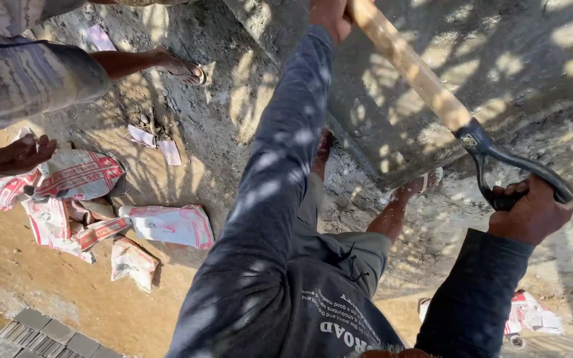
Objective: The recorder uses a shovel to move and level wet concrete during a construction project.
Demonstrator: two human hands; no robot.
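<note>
I hold a shovel with both hands. My left hand [329, 16] is closed around its pale wooden shaft [409, 69] at the top edge of the view, arm stretched out in a dark blue sleeve. My right hand [532, 211] grips the black D-shaped handle [499, 156] at the shaft's end, on the right. The blade is out of view. Below the shaft lies a grey heap of wet mortar [492, 59]. My sandalled foot [424, 183] stands at the edge of the heap.
Another person stands at the upper left, with a sandalled foot [182, 68] on the grey ground and a hand [16, 156] over white-and-red empty sacks [167, 225]. Grey paving blocks [41, 335] lie at the bottom left. Another sack [532, 315] lies at the lower right.
</note>
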